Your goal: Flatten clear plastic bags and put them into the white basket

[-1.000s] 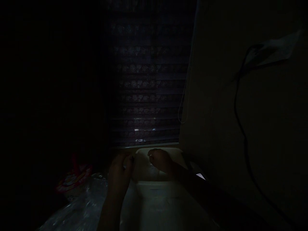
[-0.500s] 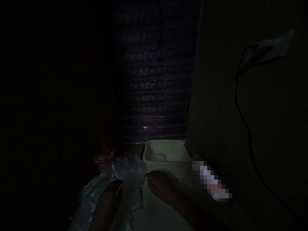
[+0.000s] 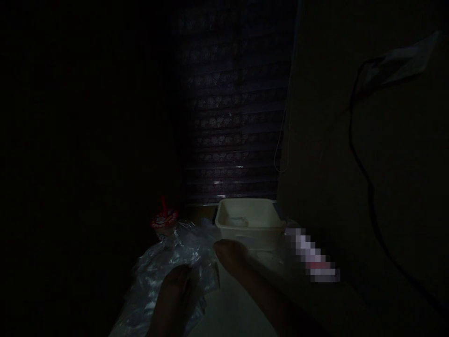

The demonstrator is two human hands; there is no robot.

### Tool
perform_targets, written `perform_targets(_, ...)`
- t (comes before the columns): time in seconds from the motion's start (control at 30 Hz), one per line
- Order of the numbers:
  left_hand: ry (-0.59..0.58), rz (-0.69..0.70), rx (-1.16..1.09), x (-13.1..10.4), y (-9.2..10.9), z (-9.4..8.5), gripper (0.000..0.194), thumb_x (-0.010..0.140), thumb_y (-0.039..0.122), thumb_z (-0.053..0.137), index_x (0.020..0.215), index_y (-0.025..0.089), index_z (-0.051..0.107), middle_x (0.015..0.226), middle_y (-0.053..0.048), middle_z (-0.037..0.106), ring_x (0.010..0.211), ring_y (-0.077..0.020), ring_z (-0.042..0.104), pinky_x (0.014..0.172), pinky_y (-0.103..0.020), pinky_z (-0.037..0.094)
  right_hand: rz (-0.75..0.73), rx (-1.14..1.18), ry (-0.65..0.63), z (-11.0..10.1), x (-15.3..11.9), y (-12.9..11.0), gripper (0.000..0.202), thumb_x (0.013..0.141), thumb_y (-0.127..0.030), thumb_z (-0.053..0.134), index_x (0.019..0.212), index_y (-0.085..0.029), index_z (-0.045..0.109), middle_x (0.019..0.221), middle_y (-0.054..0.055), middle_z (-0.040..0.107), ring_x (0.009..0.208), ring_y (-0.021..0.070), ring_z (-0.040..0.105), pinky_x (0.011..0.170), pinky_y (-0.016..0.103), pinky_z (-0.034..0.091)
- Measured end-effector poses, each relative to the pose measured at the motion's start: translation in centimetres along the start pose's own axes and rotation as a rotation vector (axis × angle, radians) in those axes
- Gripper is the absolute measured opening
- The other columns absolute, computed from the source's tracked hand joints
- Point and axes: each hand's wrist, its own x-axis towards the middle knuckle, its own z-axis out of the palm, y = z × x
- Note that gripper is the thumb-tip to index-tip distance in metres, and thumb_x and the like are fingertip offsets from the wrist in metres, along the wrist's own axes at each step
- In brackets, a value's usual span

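The scene is very dark. Crumpled clear plastic (image 3: 154, 276) spreads over the left part of a pale table (image 3: 231, 304). My left hand (image 3: 175, 290) lies over the plastic, its fingers lost in shadow. My right hand (image 3: 229, 255) is closed at the right edge of the plastic, in front of a cream-coloured bin (image 3: 252, 234); what its fingers pinch, if anything, is too dark to make out. Something clear lies inside the bin.
A cup with a red lid and straw (image 3: 164, 220) stands at the left behind the plastic. To the right lies a blurred-out white and red item (image 3: 312, 257). A black cable (image 3: 370, 192) hangs along the right wall, and a blind (image 3: 228, 117) covers the back.
The view has shifted, so things sit slightly further right and higher. My right hand's fingers have curled in more tightly. My left hand stays over the plastic.
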Motion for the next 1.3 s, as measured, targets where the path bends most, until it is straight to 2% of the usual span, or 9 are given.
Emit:
perform_targets(0.23, 0.070, -0.044, -0.043, 2.4, 1.1, -0.3, 0.037, 0.075, 0.025, 0.034, 0.107, 0.012, 0.046, 0.105, -0.014, 0.053, 0.096, -0.0224, 0.050, 0.078, -0.037, 0.042, -0.060, 0.055, 0.162, -3.5, -2.2, 2.2, 0.026, 0.082, -0.017, 0.032, 0.086, -0.021, 0.057, 0.080, 0.004, 0.059, 0.075, 0.0113, 0.054, 0.065, 0.020, 0.037)
perform_targets(0.37, 0.086, 0.070, -0.160, 5.8, 3.6, -2.2, 0.052, 0.068, 0.026, 0.047, 0.117, 0.015, 0.036, 0.120, -0.012, 0.041, 0.110, -0.0249, 0.035, 0.089, -0.042, 0.029, -0.234, 0.334, 0.394, -5.5, -3.0, 3.4, 0.019, 0.078, -0.020, 0.040, 0.077, -0.017, 0.059, 0.081, 0.004, 0.055, 0.078, 0.0104, 0.051, 0.069, 0.020, 0.038)
perform_targets(0.43, 0.077, 0.008, -0.262, 7.5, 4.9, -3.1, 0.061, 0.059, 0.025, 0.057, 0.116, 0.016, 0.038, 0.123, -0.011, 0.039, 0.114, -0.0285, 0.027, 0.093, -0.047, 0.018, -0.297, 0.513, 0.466, -6.7, -3.4, 3.8, 0.013, 0.073, -0.021, 0.047, 0.070, -0.016, 0.059, 0.082, 0.005, 0.055, 0.081, 0.0117, 0.051, 0.073, 0.022, 0.038)
perform_targets(0.5, -0.036, -0.094, -0.555, 8.9, 5.9, -3.6, 0.057, 0.053, 0.022, 0.061, 0.108, 0.017, 0.047, 0.113, -0.009, 0.049, 0.109, -0.0276, 0.035, 0.093, -0.045, 0.018, -0.291, 0.688, 0.442, -7.7, -3.9, 4.3, 0.010, 0.070, -0.022, 0.051, 0.066, -0.016, 0.057, 0.081, 0.005, 0.057, 0.082, 0.0126, 0.052, 0.075, 0.024, 0.038)
perform_targets(0.6, -0.250, -0.190, -0.880, 9.8, 6.8, -3.7, 0.023, 0.054, 0.023, 0.060, 0.076, 0.016, 0.061, 0.079, -0.005, 0.062, 0.081, -0.0227, 0.053, 0.080, -0.037, 0.036, -0.150, 0.928, 0.308, -8.9, -4.7, 5.0, 0.012, 0.068, -0.025, 0.051, 0.064, -0.015, 0.056, 0.073, 0.004, 0.061, 0.072, 0.0128, 0.055, 0.067, 0.024, 0.040)
perform_targets(0.77, -0.342, -0.293, -1.115, 9.0, 7.5, -3.3, 0.025, 0.065, 0.038, 0.052, 0.061, 0.014, 0.055, 0.059, -0.002, 0.059, 0.060, -0.0158, 0.057, 0.059, -0.027, 0.044, 0.034, 1.223, 0.249, -8.3, -5.9, 6.5, 0.020, 0.068, -0.032, 0.050, 0.060, -0.014, 0.052, 0.048, -0.002, 0.053, 0.046, 0.0076, 0.049, 0.047, 0.019, 0.037)
perform_targets(0.97, -0.160, -0.675, -1.731, 7.9, 10.5, -3.5, 0.021, 0.057, 0.034, 0.064, 0.063, 0.017, 0.054, 0.057, 0.002, 0.058, 0.059, -0.0121, 0.056, 0.059, -0.022, 0.042, 0.148, 1.214, 0.369, -6.6, -7.0, 6.5, 0.024, 0.069, -0.040, 0.047, 0.061, -0.016, 0.045, 0.039, -0.008, 0.037, 0.033, 0.0042, 0.032, 0.033, 0.016, 0.022)
perform_targets(1.2, -0.204, -0.743, -1.758, 5.5, 13.0, -2.1, 0.021, 0.058, 0.033, 0.064, 0.059, 0.014, 0.055, 0.047, 0.003, 0.051, 0.042, -0.0071, 0.046, 0.044, -0.018, 0.034, 0.350, 1.204, 0.596, -5.9, -7.1, 6.5, 0.027, 0.060, -0.042, 0.054, 0.064, -0.016, 0.048, 0.040, -0.008, 0.034, 0.038, 0.0050, 0.032, 0.036, 0.018, 0.024)
perform_targets(1.3, -0.151, -0.806, -1.725, 4.8, 13.2, -1.8, 0.021, 0.061, 0.034, 0.062, 0.059, 0.015, 0.053, 0.046, 0.005, 0.048, 0.039, -0.0060, 0.043, 0.042, -0.017, 0.031, 0.383, 1.386, 0.437, -5.4, -7.3, 6.9, 0.034, 0.061, -0.050, 0.049, 0.064, -0.016, 0.049, 0.042, -0.007, 0.035, 0.037, 0.0050, 0.032, 0.036, 0.018, 0.024)
